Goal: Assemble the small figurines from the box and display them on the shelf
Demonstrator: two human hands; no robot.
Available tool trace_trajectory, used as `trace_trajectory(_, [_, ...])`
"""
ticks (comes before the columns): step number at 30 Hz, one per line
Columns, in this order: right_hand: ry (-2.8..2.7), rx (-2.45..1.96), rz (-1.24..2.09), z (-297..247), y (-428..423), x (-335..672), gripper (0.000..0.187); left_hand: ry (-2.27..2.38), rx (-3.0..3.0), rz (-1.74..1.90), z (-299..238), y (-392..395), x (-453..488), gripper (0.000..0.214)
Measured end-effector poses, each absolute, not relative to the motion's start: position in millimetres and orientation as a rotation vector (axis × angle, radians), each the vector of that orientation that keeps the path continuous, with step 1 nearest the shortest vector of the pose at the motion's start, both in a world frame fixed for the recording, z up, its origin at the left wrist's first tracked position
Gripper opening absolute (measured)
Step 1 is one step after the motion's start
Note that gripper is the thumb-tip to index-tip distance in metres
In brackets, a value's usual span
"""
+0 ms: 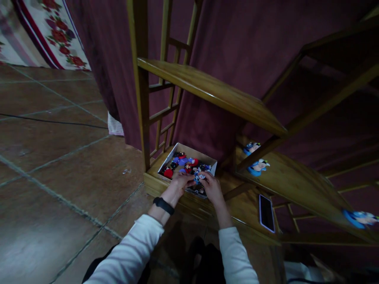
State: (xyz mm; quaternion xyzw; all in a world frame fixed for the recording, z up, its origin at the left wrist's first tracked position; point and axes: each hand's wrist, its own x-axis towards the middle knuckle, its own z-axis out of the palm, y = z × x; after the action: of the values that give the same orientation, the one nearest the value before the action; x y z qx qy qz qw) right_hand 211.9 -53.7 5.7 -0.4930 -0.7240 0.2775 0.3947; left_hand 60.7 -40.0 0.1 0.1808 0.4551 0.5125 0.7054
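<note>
**Q:** Where are the hands?

**A:** The left hand and the right hand meet over the near edge of an open cardboard box. The box stands on the bottom shelf of a wooden rack.

**Q:** What is the state of each grip?

**A:** Both grips are closed at the fingertips on one small blue-and-white figure. It is held between the two hands, just above the box contents. The figure is small in view. It appears to be pinched from both sides.

**Q:** What does the box contain?

**A:** A loose heap of red, blue and black figures.

**Q:** What else is nearby?

**A:**
- A black band sits on the left wrist.
- A phone lies flat on the bottom shelf, right of the box and apart from it.
- Two blue figures stand on the next shelf up.
- A maroon curtain hangs behind the rack.
- A tiled floor lies to the left.
</note>
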Motion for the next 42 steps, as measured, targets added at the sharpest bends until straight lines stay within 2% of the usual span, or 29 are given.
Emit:
trace_trajectory(9, [-1.515, -1.170, 0.974, -13, -52, 212, 0.035, 1.046, 0.525, 1.081, 1, -45, 69, 0.031])
trace_trajectory(20, [-1.223, -1.129, 1.196, -1, -55, 212, 0.025, 0.924, 0.374, 1.052, 8, -44, 59, 0.020])
trace_trajectory(25, [-1.189, -1.035, 1.223, 9, -59, 208, 0.022, 0.813, 0.291, 0.955, 9, -45, 61, 0.014])
trace_trajectory(31, [-1.132, -0.995, 1.183, 19, -61, 209, 0.019, 0.718, 0.480, 1.102, 23, -50, 64, 0.020])
trace_trajectory(36, [-1.090, -0.934, 1.221, 29, -66, 210, 0.033, 0.723, 0.636, 1.205, 35, -56, 68, 0.027])
trace_trajectory(42, [-1.107, -0.972, 1.271, 29, -70, 213, 0.023, 0.777, 0.741, 1.202, 34, -61, 70, 0.026])
